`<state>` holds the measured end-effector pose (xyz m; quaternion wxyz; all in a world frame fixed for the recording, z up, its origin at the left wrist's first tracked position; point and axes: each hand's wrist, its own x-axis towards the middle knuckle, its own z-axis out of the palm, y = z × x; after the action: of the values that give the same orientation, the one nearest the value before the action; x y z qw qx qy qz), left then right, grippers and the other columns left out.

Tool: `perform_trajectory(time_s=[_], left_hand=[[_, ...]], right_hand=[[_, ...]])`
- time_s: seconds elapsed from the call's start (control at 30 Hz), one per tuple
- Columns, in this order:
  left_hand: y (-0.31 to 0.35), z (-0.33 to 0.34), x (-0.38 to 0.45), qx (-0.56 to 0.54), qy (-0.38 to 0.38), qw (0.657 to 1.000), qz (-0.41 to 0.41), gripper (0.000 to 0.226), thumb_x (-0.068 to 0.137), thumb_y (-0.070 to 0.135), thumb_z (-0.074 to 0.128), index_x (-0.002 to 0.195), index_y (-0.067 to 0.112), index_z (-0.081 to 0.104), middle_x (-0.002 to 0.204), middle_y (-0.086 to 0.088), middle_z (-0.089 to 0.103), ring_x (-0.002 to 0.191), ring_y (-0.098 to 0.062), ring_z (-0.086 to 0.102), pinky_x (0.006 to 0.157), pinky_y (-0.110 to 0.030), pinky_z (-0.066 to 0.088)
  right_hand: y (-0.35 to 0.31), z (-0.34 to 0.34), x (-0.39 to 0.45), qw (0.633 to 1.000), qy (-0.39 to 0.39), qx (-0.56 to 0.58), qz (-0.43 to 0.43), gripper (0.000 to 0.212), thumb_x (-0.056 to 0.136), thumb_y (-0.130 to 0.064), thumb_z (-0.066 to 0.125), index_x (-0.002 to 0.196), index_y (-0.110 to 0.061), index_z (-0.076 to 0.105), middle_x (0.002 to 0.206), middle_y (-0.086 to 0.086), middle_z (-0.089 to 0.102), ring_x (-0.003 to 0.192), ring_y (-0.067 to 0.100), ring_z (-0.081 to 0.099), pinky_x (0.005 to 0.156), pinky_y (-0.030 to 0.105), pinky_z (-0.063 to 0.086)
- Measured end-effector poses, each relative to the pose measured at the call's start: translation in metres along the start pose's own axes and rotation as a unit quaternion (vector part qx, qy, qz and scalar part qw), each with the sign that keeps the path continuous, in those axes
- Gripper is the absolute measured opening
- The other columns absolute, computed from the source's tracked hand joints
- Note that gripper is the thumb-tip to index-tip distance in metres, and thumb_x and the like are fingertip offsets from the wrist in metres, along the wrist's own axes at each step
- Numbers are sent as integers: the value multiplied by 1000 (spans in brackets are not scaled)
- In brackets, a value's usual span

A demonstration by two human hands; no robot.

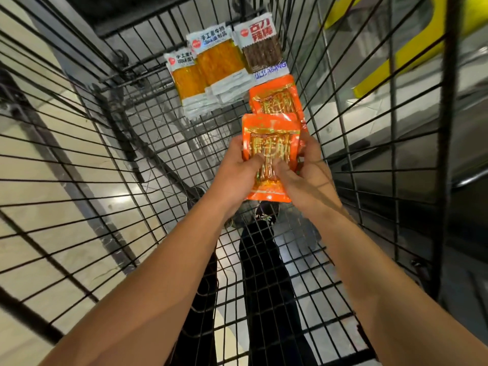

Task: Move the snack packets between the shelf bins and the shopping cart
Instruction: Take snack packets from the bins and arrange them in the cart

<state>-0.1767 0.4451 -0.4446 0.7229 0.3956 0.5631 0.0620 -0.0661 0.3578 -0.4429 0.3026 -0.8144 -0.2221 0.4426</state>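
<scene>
Black wire cart walls [87, 122] hem both sides; orange foil packets [277, 99] and white-edged packets [211, 75] block ahead.

Held packet [269, 154]: bright orange foil, gold lettering, glossy sheen. Second packet [276, 97] beyond it: same orange and gold. Two packets at far end [221, 62], [184, 80]: white wrappers, yellow-orange contents behind clear windows, dark print, small red round logo. Packet beside them [260, 46]: white with red characters, brown sticks in rows, blue lettering on lower band. Cart [79, 143]: black wire grid. Floor under it [34, 159]: cream with dark stripes. Yellow frame [412, 46] at upper right.
</scene>
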Motion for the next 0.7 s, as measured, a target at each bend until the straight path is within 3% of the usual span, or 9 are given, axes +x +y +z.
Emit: perform_trajectory(time_s=[0.1, 0.23, 0.33, 0.5, 0.6, 0.7], left_hand=[[6, 4, 22, -22, 33, 999, 6, 30, 102, 7, 49, 124, 27, 47, 120, -3, 66, 110, -21, 66, 96, -51, 54], [20, 15, 53, -13, 49, 998, 30, 36, 101, 8, 50, 132, 26, 45, 122, 0, 65, 110, -20, 65, 95, -50, 54], [26, 29, 71, -17, 103, 994, 35, 33, 99, 10, 55, 130, 20, 49, 113, 2, 67, 107, -21, 66, 97, -50, 53], [24, 45, 83, 8, 149, 988, 45, 31, 91, 19, 66, 116, 25, 49, 98, 10, 64, 101, -20, 65, 99, -45, 52], [18, 43, 91, 65, 170, 983, 34, 31, 76, 32, 70, 101, 34, 52, 107, 0, 69, 99, -24, 67, 94, -45, 54], [12, 40, 94, 77, 157, 985, 13, 23, 80, 29, 71, 91, 31, 51, 104, -3, 71, 97, -28, 69, 93, -48, 55]], right_hand=[[7, -9, -2, 987, 24, -136, -79, 72, 93, -33, 67, 153, -20, 30, 135, -3, 53, 114, 9, 51, 79, 2, 35], [28, -8, -9, 957, 60, -252, -130, 83, 87, -57, 46, 151, -4, 36, 141, 20, 50, 121, 28, 47, 95, 27, 37], [42, -7, -16, 935, 77, -309, -157, 84, 88, -54, 47, 152, -2, 31, 148, 22, 44, 132, 28, 36, 109, 30, 29], [43, -8, -22, 934, 69, -320, -141, 83, 89, -39, 66, 154, -4, 29, 155, 18, 38, 142, 28, 33, 116, 29, 19], [41, -6, -26, 936, 89, -307, -145, 76, 90, -42, 58, 149, 1, 37, 149, 21, 45, 137, 30, 37, 116, 33, 26], [40, -9, -26, 938, 88, -304, -141, 75, 90, -35, 66, 149, 1, 37, 148, 21, 45, 137, 32, 40, 117, 36, 29]])
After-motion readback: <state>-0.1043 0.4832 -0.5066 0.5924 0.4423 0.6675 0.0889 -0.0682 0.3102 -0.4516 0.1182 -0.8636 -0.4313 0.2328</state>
